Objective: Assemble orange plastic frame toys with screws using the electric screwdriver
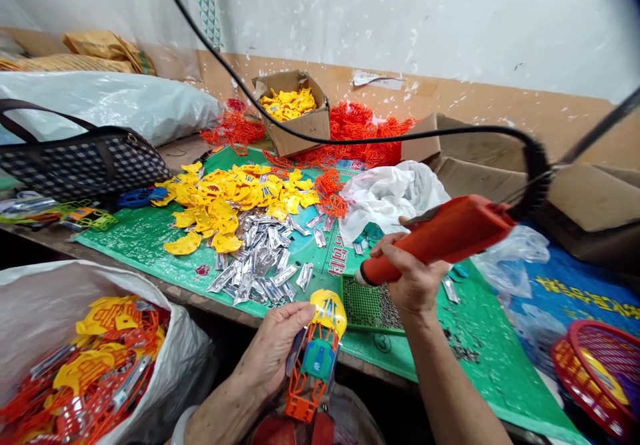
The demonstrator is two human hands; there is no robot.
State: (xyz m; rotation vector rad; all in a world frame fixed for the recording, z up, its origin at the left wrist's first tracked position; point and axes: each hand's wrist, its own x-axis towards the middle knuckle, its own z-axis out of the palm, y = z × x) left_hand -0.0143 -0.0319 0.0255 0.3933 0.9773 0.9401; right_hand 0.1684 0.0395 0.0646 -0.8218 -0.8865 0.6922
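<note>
My left hand (280, 341) is closed on a partly assembled plastic toy (320, 358), with an orange lattice frame, a teal block in the middle and a yellow cap at the top. The thumb presses on the yellow cap. My right hand (413, 275) grips a red electric screwdriver (440, 235), its tip pointing left and down, apart from the toy. From its back end a black cord (360, 141) runs up and across the view. Under the tip lies a green mesh tray (361, 306) holding small screws.
Yellow plastic parts (220, 195) and silvery strips (260, 255) are heaped on the green sheet (135, 251). Behind stand a carton (303, 131) of yellow parts and red-orange frames (360, 125). A white sack (187, 338) of assembled pieces is at left, a red basket (570, 365) at right.
</note>
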